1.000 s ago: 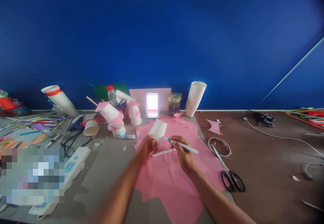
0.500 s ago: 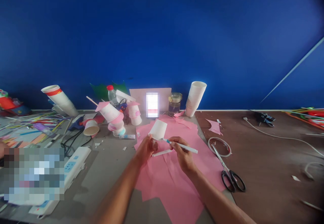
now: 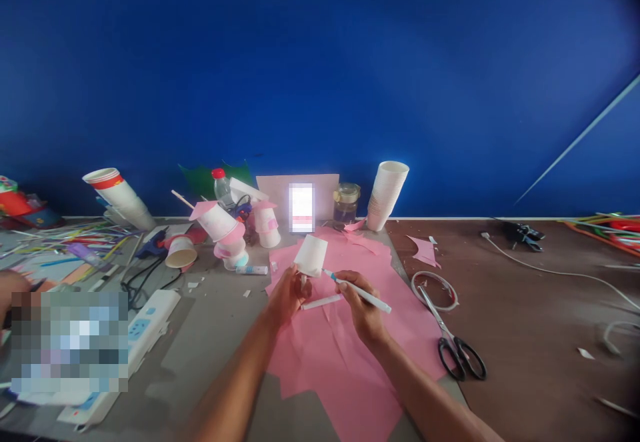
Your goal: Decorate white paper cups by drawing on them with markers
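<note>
My left hand point(image 3: 291, 293) is closed on the lower edge of a white paper cup point(image 3: 311, 255), which is tilted with its narrower end up. In my right hand point(image 3: 364, 305) is a white marker point(image 3: 367, 295) with a blue end; its tip points at the cup's lower right edge, and I cannot tell whether it touches. Below the hands lies a thin white stick-like piece point(image 3: 321, 303), perhaps a marker cap or pen, on pink paper sheets point(image 3: 345, 355). Scissors point(image 3: 453, 342) with black handles and a roll of tape point(image 3: 434, 290) lie right of the paper.
Cups decorated in pink point(image 3: 220, 225) stand left of the paper, near a glue stick point(image 3: 251, 270). Behind are a stack of paper cups point(image 3: 387, 195) and a glass jar point(image 3: 346, 203). A power strip point(image 3: 150, 322) lies at left, beside another person's hand point(image 3: 13, 289).
The marker tip has shifted slightly right and the cup has turned a little in my left hand. At far left, the other person's hand has come further into view.
</note>
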Demonstrator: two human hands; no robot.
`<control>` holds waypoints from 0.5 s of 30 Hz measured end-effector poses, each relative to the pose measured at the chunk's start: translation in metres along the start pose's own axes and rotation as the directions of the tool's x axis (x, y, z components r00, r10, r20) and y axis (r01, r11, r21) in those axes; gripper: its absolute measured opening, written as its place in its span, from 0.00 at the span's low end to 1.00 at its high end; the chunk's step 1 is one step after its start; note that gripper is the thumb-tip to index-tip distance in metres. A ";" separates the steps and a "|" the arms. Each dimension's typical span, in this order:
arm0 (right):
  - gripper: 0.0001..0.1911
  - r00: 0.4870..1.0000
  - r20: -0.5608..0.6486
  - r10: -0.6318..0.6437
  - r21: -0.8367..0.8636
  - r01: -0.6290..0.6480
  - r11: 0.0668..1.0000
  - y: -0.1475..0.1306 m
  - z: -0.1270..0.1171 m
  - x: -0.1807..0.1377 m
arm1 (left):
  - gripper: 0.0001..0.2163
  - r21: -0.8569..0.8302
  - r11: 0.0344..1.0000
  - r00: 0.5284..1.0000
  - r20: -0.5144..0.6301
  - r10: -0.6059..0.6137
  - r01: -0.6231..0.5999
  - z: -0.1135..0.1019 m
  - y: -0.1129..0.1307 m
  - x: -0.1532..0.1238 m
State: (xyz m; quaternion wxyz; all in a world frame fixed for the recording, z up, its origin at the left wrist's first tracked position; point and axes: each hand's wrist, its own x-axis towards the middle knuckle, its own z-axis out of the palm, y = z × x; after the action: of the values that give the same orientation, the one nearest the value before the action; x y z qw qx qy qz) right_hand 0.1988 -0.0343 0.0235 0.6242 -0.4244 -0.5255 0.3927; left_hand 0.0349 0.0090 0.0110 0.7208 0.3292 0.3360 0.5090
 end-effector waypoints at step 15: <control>0.08 0.998 0.035 -0.057 -0.037 0.059 0.998 -0.002 0.002 -0.001 | 0.19 0.014 1.000 0.999 0.032 -0.013 0.012 -0.004 -0.001 0.000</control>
State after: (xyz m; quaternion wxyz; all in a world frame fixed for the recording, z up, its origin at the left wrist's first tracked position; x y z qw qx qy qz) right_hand 0.1965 -0.0353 0.0253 0.6181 -0.4138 -0.5555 0.3717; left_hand 0.0325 0.0089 0.0078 0.7269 0.3403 0.3301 0.4968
